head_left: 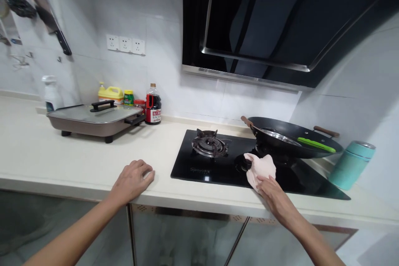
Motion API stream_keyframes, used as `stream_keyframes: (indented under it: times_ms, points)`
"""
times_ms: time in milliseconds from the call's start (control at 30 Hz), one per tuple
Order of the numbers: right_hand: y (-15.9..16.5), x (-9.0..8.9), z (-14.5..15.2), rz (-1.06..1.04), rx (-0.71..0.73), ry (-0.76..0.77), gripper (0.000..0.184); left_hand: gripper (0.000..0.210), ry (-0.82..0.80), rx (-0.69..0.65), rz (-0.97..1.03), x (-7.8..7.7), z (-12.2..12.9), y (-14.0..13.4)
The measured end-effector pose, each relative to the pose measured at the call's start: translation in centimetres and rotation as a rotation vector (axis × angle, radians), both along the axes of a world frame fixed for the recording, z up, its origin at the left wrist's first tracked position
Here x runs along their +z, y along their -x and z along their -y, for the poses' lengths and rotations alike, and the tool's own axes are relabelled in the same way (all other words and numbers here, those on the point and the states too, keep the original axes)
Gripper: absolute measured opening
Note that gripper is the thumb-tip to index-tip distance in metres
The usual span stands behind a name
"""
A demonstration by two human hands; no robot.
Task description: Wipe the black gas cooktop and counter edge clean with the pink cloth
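Note:
My right hand (270, 193) grips a pale pink cloth (263, 168), which lies bunched on the front edge of the black glass gas stove (224, 174). The cloth's left side touches a dark control knob (242, 163). My left hand (132, 179) rests on the cream countertop (93, 162) to the left of the stove, fingers curled in loosely and holding nothing. On the left burner (210, 144) the pan support is bare. Over the right burner sits a black wok (286, 149) with wooden handles, a metal utensil and a green-handled tool (316, 145) in it.
A lidded electric pan (93, 122) stands at left, before a soy sauce bottle (153, 106), small jars and a spray bottle (52, 93). A teal tumbler (351, 166) is right of the stove. The range hood (249, 20) overhangs; a cleaver (50, 18) hangs on the wall.

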State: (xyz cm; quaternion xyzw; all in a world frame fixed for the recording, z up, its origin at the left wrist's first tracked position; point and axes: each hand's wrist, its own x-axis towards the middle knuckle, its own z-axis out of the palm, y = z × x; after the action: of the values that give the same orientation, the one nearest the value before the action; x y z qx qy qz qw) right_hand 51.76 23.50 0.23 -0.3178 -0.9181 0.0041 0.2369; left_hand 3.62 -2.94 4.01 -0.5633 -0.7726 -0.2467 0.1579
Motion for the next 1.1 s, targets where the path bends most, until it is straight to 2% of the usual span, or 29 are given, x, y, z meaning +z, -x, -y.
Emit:
stream_keyframes:
  times_ms: [133, 200, 233, 300, 367, 467, 533, 667, 800, 867, 933, 1033, 1100]
  points:
    - [-2.4, 0.8, 3.9, -0.02, 0.048, 0.034, 0.028, 0.038, 0.018, 0.016, -0.002, 0.2, 0.0, -0.2]
    - [-3.0, 2.1, 4.2, -0.1, 0.038, 0.041, 0.03, 0.038, 0.026, 0.016, -0.008, 0.3, 0.0, -0.3]
    - [-3.0, 2.8, 3.8, -0.165, -0.015, 0.016, 0.033, 0.038, 0.028, 0.014, -0.01, 0.3, 0.0, -0.3]
    - [-2.0, 4.0, 2.2, -0.271, -0.188, -0.061, 0.043, 0.038, 0.031, 0.012, -0.011, 0.4, 0.0, -0.3]
    - [-0.2, 4.6, 0.4, -0.259, -0.333, -0.085, 0.054, 0.038, 0.041, 0.015, -0.012, 0.4, 0.0, -0.3]
    - [2.9, 4.1, -0.7, -0.122, -0.401, -0.031, 0.059, 0.038, 0.053, 0.022, -0.011, 0.4, 0.0, -0.2]
    - [4.6, 3.2, 0.3, -0.1, -0.413, -0.036, 0.056, 0.039, 0.049, 0.025, -0.008, 0.3, 0.0, 0.0]
    - [8.2, 2.9, 4.7, -0.149, -0.3, -0.026, 0.043, 0.04, 0.043, 0.006, -0.012, 0.1, -0.1, 0.3]
    - [15.0, 4.7, 8.9, -0.073, -0.007, 0.09, 0.035, 0.039, 0.046, 0.021, 0.042, 0.1, -0.3, 0.6]
    - [18.7, 5.7, 10.2, -0.03, 0.149, 0.143, 0.041, 0.039, 0.044, 0.025, 0.068, 0.1, -0.3, 0.8]
    - [21.3, 6.6, 10.9, 0.006, 0.242, 0.183, 0.045, 0.039, 0.048, 0.026, 0.078, 0.2, -0.3, 1.1]
    - [21.4, 7.4, 10.4, 0.058, 0.18, 0.196, 0.037, 0.039, 0.057, 0.034, 0.077, 0.2, -0.2, 1.4]
    - [18.6, 7.5, 8.8, 0.077, 0.054, 0.162, 0.031, 0.04, 0.064, 0.034, 0.073, 0.2, -0.2, 1.7]
